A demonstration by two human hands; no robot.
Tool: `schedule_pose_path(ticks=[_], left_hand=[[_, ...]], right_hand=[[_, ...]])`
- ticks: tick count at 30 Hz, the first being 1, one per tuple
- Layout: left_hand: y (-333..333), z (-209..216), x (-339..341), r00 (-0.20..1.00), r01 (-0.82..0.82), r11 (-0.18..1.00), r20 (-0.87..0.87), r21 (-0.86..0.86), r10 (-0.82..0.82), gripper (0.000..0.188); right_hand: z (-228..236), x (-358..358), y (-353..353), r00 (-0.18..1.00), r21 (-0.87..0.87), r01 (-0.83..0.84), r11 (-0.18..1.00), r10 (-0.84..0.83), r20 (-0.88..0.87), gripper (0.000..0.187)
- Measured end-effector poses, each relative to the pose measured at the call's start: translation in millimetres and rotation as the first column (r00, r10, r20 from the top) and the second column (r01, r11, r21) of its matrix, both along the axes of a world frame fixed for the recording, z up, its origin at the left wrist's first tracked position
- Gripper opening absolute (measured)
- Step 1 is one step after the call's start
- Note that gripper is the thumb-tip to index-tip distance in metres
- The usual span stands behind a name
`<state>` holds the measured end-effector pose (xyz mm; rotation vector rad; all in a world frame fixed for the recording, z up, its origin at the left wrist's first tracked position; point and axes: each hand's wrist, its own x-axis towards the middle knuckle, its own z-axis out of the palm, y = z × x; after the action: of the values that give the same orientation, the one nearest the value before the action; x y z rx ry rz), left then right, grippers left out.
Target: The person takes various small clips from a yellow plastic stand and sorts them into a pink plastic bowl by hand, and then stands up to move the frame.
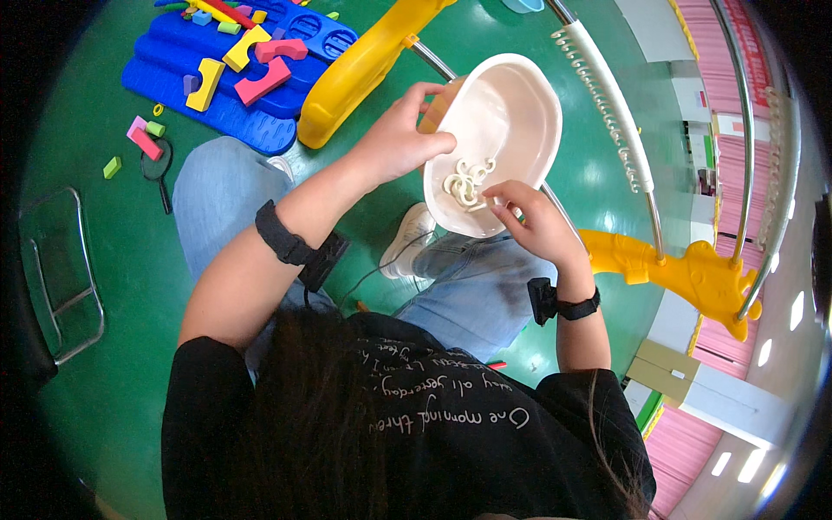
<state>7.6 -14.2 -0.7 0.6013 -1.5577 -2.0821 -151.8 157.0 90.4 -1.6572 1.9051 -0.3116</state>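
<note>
White basin (511, 113) in both hands — foam blocks (260, 65) well apart.

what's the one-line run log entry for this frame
left hand: grips rim of white oval basin | right hand: fingers among pale curled pieces inside basin | floor: green, foam blocks far left

The oval white plastic bowl (511, 113) looks smooth and faintly glossy, holding pale, soft-looking curled pieces (466, 184). The green floor (139, 286) has a slick sheen. The blue moulded plastic mat (251, 95) carries matt foam blocks (264, 80). Curved chrome metal rails (646, 165) shine; the yellow plastic frame (364, 69) is glossy.
</note>
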Motion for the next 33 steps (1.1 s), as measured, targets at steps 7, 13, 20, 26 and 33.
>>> schedule_pose_path(ticks=[7,13,20,26,33], left_hand=[[6,-5,-15,0.999,-0.006,0.988,-0.05,-0.153,-0.002,0.067],[7,-35,-4,0.996,-0.044,0.987,0.069,-0.156,0.055,0.073],[6,-4,5,0.997,0.016,1.0,0.072,-0.014,-0.015,0.075],[9,12,-3,0.987,0.072,0.997,0.141,0.026,-0.075,0.073],[10,12,0,0.982,0.052,0.997,0.176,0.059,-0.062,0.073]], right_hand=[[17,-10,6,0.989,-0.202,0.107,0.974,-0.125,-0.08,0.016],[91,-37,-12,0.919,-0.657,0.197,0.728,-0.37,-0.135,0.012],[261,-66,-58,0.73,-0.941,-0.049,0.336,-0.631,-0.263,0.017],[304,-103,-83,0.572,-0.932,-0.158,0.326,-0.739,-0.356,0.021],[305,-87,-101,0.279,-0.807,-0.417,0.417,-0.787,-0.55,0.031]])
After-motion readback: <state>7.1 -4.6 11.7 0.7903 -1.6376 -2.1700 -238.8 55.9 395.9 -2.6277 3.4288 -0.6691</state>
